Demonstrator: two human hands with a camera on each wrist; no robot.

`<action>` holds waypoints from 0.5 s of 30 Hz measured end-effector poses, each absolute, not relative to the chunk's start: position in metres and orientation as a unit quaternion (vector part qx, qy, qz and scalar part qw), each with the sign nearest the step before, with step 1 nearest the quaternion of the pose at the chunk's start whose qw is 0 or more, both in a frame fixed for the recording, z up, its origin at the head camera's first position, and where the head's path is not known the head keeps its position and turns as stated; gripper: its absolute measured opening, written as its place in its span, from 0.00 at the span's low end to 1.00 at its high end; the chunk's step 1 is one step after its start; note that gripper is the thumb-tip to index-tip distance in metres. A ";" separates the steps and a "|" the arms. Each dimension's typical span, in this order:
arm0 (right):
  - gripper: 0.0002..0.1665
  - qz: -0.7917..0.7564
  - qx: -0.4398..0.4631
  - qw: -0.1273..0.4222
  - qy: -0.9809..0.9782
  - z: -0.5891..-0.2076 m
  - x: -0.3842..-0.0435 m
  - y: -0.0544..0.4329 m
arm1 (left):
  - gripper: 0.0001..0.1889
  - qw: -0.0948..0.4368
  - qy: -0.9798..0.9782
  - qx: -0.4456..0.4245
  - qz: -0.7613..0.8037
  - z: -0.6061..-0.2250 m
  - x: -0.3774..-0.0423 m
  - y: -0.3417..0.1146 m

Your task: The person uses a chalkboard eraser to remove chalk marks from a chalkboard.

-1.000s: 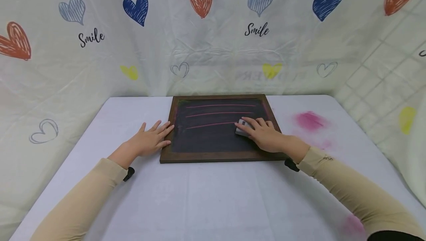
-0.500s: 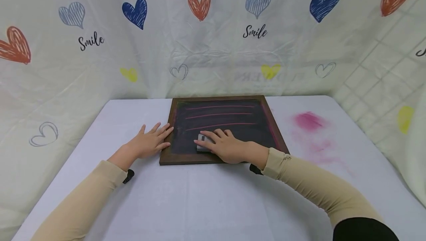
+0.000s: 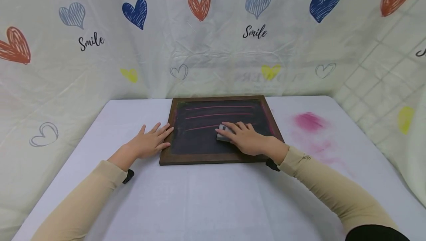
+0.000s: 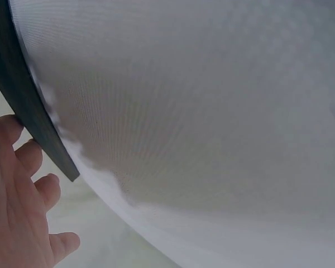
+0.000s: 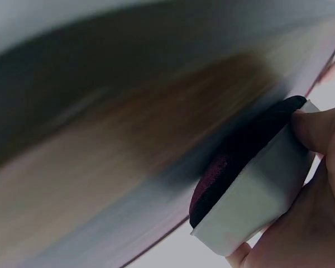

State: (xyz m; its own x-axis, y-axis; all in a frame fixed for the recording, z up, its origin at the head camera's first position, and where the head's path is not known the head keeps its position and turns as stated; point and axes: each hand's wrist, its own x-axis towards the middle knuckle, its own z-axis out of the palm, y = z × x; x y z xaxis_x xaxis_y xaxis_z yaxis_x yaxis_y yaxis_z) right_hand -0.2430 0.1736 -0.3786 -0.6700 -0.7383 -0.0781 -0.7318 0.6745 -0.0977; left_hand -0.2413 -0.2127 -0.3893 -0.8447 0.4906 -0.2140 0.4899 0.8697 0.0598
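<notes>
A small blackboard (image 3: pixel 196 143) in a brown wooden frame lies on the white-covered table. Three pink chalk lines (image 3: pixel 219 115) cross its upper part. My right hand (image 3: pixel 249 139) grips a chalkboard eraser (image 3: pixel 223 134) on the board, just below the lowest line and overlapping its right part. In the right wrist view the eraser (image 5: pixel 257 195) has a pale body and a dark felt pad with a pink patch. My left hand (image 3: pixel 148 143) rests with spread fingers on the frame's left edge; its fingertips meet the frame (image 4: pixel 30 100) in the left wrist view.
Pink chalk smudges (image 3: pixel 310 121) mark the tablecloth (image 3: pixel 199 204) right of the board. Behind the table hangs a pale curtain (image 3: pixel 226 48) printed with hearts and lettering.
The right hand swept the eraser left and down to the board's lower left, then came partway back right and up. The left hand stays at the frame.
</notes>
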 end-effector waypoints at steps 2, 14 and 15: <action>0.36 -0.041 -0.380 0.052 0.923 -0.380 -0.248 0.189 | 0.36 0.111 0.961 0.255 0.002 -0.390 -0.241 -0.214; 0.36 -0.050 -0.323 0.021 0.945 -0.378 -0.254 0.259 | 0.36 0.105 0.961 0.256 0.001 -0.395 -0.244 -0.217; 0.36 -0.049 -0.317 0.019 0.947 -0.377 -0.254 0.262 | 0.36 0.105 0.961 0.255 0.002 -0.395 -0.244 -0.217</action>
